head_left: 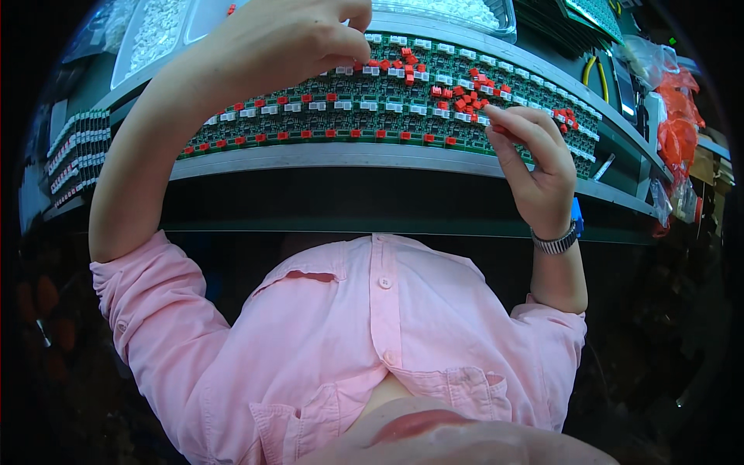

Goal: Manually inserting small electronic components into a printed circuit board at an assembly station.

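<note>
At far left we are seeing stacked boards (pixel 81 151) standing on edge, with a heap of small white pieces (pixel 159 31) lying beyond them. Next, the left hand (pixel 322 35) is reaching over the rows of circuit boards (pixel 333 120), its fingers curling close to loose red blocks (pixel 409 77); from this angle, we cannot tell whether it is holding one. More blocks are lying scattered across the boards toward the right, while others are sitting spaced along the near edge. Farther right, well apart from its partner, the right hand (pixel 541 159) is pinching a red block (pixel 499 130) between thumb and forefinger. We are judging the blocks light, stiff and slightly slick, best gripped by two opposite sides; the boards are looking thin and fragile, safest held by their edges.
</note>
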Demonstrator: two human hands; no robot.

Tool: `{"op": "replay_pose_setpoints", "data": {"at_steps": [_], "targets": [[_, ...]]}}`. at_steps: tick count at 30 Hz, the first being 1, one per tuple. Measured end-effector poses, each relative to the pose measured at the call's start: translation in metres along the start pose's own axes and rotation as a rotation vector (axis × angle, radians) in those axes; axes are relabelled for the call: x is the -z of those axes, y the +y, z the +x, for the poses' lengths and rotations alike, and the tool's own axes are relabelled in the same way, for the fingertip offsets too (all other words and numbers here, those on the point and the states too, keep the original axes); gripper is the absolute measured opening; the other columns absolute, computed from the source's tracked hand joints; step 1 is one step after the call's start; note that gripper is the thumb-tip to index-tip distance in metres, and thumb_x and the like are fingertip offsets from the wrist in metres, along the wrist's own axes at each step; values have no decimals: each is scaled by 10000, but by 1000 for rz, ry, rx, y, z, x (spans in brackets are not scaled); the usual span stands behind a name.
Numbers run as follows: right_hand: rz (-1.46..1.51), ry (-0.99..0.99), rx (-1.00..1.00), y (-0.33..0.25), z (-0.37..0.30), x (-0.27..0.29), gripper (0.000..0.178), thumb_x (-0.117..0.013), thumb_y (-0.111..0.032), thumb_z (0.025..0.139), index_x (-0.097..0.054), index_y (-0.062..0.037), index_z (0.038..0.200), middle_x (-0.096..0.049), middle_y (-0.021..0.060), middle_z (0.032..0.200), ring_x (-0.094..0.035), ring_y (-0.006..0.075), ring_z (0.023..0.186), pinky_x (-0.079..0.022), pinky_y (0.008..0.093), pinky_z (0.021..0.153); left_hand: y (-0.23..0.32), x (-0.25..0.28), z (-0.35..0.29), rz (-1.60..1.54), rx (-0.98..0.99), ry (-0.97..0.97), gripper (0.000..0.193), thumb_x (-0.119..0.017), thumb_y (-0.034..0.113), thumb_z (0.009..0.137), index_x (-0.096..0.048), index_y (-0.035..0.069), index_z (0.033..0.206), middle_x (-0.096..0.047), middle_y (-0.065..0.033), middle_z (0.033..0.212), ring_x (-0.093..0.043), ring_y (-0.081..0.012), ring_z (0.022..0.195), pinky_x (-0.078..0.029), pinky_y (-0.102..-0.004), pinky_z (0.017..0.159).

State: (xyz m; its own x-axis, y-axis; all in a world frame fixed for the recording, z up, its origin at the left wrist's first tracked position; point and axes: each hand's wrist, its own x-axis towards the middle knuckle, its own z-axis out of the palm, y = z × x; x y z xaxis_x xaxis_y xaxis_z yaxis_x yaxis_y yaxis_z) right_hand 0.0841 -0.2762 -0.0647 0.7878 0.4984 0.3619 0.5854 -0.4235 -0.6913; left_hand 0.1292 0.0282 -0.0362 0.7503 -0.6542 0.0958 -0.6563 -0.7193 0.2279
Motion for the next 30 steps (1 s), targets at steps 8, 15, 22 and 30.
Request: {"op": "replay_pose_setpoints", "data": {"at_steps": [8,15,22,30], "targets": [[55,31,-6,1,2,-6,222,-676,45,835,-706,-12,1048,-659,85,987,-620,169,797,-509,226,655,-18,4,12,-142,-100,-151,48,-687,118,839,-720,113,875,-594,-40,914,-573,-221,929,-480,-353,833],[64,1,-22,4,0,0,211,-680,31,840,-702,-10,1045,-664,86,982,-620,163,769,-507,225,649,-22,8,13,-50,-205,-66,42,-694,144,847,-715,112,865,-594,-41,917,-574,-225,933,-481,-350,833],[158,26,-121,-2,-1,-7,200,-682,14,848,-701,-13,1045,-665,69,930,-608,157,743,-490,218,629,-25,14,23,-9,-293,-187,40,-699,119,839,-704,101,875,-604,-47,923,-576,-230,933,-483,-334,825],[-53,-43,26,5,-4,2,236,-685,-3,844,-693,-36,1077,-654,40,880,-580,146,705,-469,234,597,-31,7,18,-290,-178,-134,96,-698,15,800,-691,64,883,-622,-58,947,-586,-218,893,-488,-305,793]]}}
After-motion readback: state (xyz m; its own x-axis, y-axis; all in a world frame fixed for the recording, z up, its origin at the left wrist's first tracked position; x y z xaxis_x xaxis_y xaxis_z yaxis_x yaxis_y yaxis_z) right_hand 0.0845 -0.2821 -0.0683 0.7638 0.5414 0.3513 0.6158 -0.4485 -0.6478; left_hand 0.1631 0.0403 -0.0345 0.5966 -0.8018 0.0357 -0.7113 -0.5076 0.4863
